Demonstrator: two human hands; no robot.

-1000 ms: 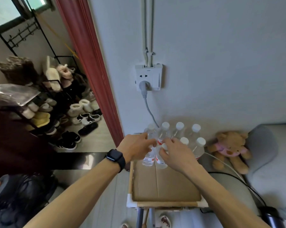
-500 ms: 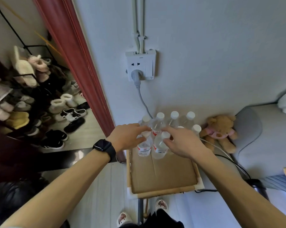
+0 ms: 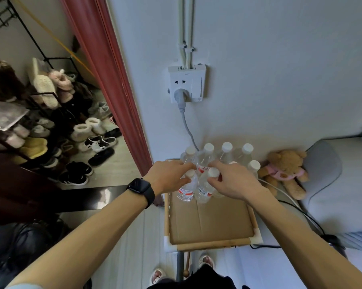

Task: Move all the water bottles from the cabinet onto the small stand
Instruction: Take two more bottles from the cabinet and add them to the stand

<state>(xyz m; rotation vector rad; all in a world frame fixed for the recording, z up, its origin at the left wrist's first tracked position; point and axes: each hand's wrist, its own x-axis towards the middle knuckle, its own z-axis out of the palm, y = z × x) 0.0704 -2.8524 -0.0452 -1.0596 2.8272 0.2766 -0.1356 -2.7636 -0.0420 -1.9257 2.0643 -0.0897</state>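
A small stand (image 3: 209,244) topped with brown cardboard stands against the wall. Several clear water bottles with white caps (image 3: 226,152) are grouped upright at its far end. My left hand (image 3: 167,176), a black watch on its wrist, holds the neck of the front-left bottle (image 3: 186,189). My right hand (image 3: 232,182) pinches the top of the front-right bottle (image 3: 204,191) between thumb and fingers. Both of these bottles stand on the cardboard, touching each other. The cabinet is not in view.
A wall socket (image 3: 186,83) with a grey cable hangs above the bottles. A teddy bear (image 3: 284,170) and a grey cushion (image 3: 332,174) lie to the right. A red door frame (image 3: 113,80) and a shoe rack (image 3: 51,122) are on the left. The cardboard's near half is bare.
Both hands stay on the tops of the two front bottles, which have settled on the cardboard. My view has shifted slightly.
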